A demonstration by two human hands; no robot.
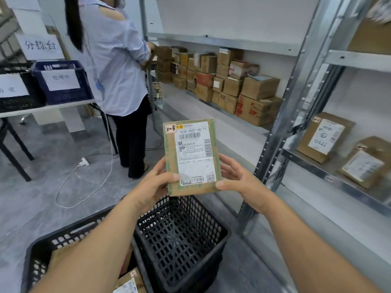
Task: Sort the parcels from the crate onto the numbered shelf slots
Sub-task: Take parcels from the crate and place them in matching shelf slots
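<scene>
Grey concrete floor (31, 197) lies under me, and a metal shelving rack (281, 115) stands to the right of my hands. I hold one flat brown parcel (191, 157) upright in front of me, its white label facing me. My left hand (152, 187) grips its lower left edge, thumb pressed on the front and fingers curled behind. My right hand (239, 178) grips the lower right edge the same way, thumb at the bottom corner.

Just below both hands sits a black crate (182, 233), its mesh bottom showing. Beside it, under my left forearm, a second crate (63, 231) holds more boxes (131, 280). Right of my right hand, two labelled parcels (324, 136) lie tilted on a shelf. Beyond the parcel I hold, stacked cartons (228, 81) fill a farther shelf. Up and left of my left hand, another person (118, 66) stands with their back to me, next to a desk (48, 107) carrying a blue crate (63, 81).
</scene>
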